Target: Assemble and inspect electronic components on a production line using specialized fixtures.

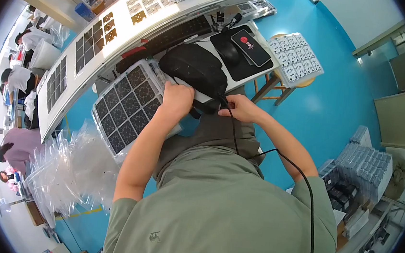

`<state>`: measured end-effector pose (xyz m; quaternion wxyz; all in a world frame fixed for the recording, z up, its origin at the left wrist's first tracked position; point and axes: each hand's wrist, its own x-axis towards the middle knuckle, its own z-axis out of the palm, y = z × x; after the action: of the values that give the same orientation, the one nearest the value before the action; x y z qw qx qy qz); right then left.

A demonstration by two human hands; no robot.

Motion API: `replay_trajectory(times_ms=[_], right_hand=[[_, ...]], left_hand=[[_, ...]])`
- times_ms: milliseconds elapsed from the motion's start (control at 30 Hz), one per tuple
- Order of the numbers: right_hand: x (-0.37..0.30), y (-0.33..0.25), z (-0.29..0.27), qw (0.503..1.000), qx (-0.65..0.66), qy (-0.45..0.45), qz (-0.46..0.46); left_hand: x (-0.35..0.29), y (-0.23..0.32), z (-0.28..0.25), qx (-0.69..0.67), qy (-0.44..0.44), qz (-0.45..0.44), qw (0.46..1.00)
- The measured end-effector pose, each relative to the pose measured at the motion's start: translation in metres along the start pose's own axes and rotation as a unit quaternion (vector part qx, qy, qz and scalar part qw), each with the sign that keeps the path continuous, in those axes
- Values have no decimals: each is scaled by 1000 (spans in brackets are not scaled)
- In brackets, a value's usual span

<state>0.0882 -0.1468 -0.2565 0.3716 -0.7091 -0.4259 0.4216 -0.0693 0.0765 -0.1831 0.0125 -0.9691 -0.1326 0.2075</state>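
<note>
A black soft bag (191,65) lies on the white ledge in front of me, beside a dark mouse pad. My left hand (178,99) is closed at the bag's near left edge; its fingertips are hidden, so what it grips does not show. My right hand (242,109) pinches at the bag's near right corner, where a black cable (234,129) comes out and runs over my shirt. What lies between its fingers is too small to make out. A short black strap end (195,113) hangs between the hands.
A phone (250,47) and a mouse (227,51) rest on the mouse pad (245,72). To the left, a tray of dark square parts (126,103) stands near plastic bags (71,163). A stool bears a white tray (295,60). Stacked trays (360,169) stand at right; a long workbench (84,77) curves behind.
</note>
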Motion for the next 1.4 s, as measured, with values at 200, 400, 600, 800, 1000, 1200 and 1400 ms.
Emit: replay_trajectory(times_ms=[200,400,600,800,1000,1200,1400], right_hand=[[-7,5,-3,999,1,30,17],[-22,-1,-13,1000,-11,6,-22],[-35,15,-1,792,598,-117,42],[-35,12,23,637,756,-150,-19],[-26,11,39,630,769,-102,-45],[-26,8,46,585,803,-112,-30],[-24,7,55,612,787,-72,-31]], left_hand=[[-30,-36,-60,-229,192,-50,953],[-29,-102,-80,-656,272,-86,699],[-46,-86,-107,-839,300,20,453],[-60,-61,-89,-716,256,9,649],[-83,4,-50,-712,164,-17,683],[-91,53,-13,-683,97,-48,722],[-71,89,40,-663,106,-40,740]])
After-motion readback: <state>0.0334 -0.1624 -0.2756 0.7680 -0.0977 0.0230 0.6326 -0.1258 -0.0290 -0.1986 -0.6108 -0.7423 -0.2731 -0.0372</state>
